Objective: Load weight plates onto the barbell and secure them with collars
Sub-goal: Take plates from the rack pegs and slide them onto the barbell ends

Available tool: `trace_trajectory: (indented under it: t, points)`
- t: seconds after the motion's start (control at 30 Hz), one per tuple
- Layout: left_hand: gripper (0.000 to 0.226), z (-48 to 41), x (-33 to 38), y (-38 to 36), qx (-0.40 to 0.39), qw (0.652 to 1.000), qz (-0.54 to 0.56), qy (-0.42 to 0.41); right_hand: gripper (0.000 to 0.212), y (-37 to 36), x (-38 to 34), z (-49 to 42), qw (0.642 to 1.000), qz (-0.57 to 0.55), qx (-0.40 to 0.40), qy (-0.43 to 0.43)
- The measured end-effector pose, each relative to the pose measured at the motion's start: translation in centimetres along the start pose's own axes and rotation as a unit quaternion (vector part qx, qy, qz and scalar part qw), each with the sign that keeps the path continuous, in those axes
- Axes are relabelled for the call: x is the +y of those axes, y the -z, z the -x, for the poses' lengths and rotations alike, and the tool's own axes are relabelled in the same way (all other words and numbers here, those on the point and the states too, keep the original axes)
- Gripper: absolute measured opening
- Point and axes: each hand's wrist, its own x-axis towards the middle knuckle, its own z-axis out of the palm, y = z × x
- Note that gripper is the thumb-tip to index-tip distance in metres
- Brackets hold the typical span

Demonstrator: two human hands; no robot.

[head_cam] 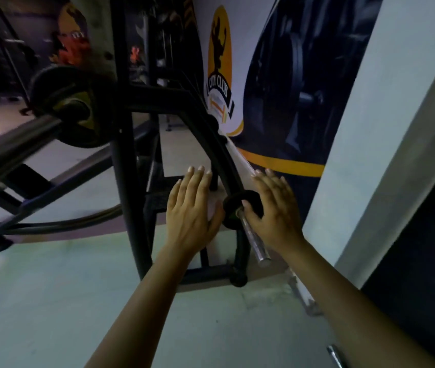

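Observation:
A chrome bar (254,241) slants from the wall down toward me, its free end near the frame's middle. A small black weight plate (235,205) is threaded on it. My right hand (272,208) rests against the plate's right side, thumb on the plate by the bar, fingers stretched out. My left hand (192,208) presses flat on the plate's left edge with its fingers spread upward. At the upper left, a larger black plate (78,107) sits on a thick grey sleeve (12,147). No collar is visible.
A black steel rack frame (123,160) with curved tubes stands just left of my hands. Behind is a wall banner with a yellow club logo (219,62), and a pale pillar (386,144) rises at the right. The floor is grey concrete.

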Motion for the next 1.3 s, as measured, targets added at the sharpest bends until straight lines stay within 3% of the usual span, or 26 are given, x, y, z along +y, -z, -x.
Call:
trace_trajectory:
  t: [0.33, 0.7, 0.87, 1.0, 1.1, 1.2, 1.3]
  points:
    - [0.063, -1.7, 3.9, -14.5, -0.14, 0.988, 0.038, 0.059, 0.053, -3.9, 13.4, 3.2, 0.983, -0.012, -0.161, -0.086]
    - [0.061, -5.4, -2.4, -31.3, -0.246, 0.96, 0.061, 0.122, 0.057, -19.3, 23.5, 2.5, 0.932, -0.042, -0.33, -0.142]
    - [0.059, -7.4, -7.6, -38.8, -0.327, 0.924, 0.087, 0.18, 0.062, -27.0, 27.5, 0.6, 0.868, -0.077, -0.443, -0.209]
    - [0.063, -8.1, -10.1, -42.9, -0.437, 0.866, 0.107, 0.219, 0.067, -32.2, 29.8, 0.1, 0.81, -0.101, -0.539, -0.207]
    - [0.055, -8.2, -10.9, -44.6, -0.483, 0.83, 0.14, 0.241, 0.058, -34.6, 30.9, 0.4, 0.775, -0.122, -0.584, -0.209]
    - [0.044, -8.4, -11.5, -45.7, -0.496, 0.806, 0.172, 0.273, 0.043, -35.5, 31.6, 0.5, 0.761, -0.152, -0.586, -0.233]
    - [0.035, -8.8, -11.6, -45.7, -0.482, 0.8, 0.194, 0.299, 0.04, -35.5, 31.7, 0.3, 0.759, -0.161, -0.583, -0.239]
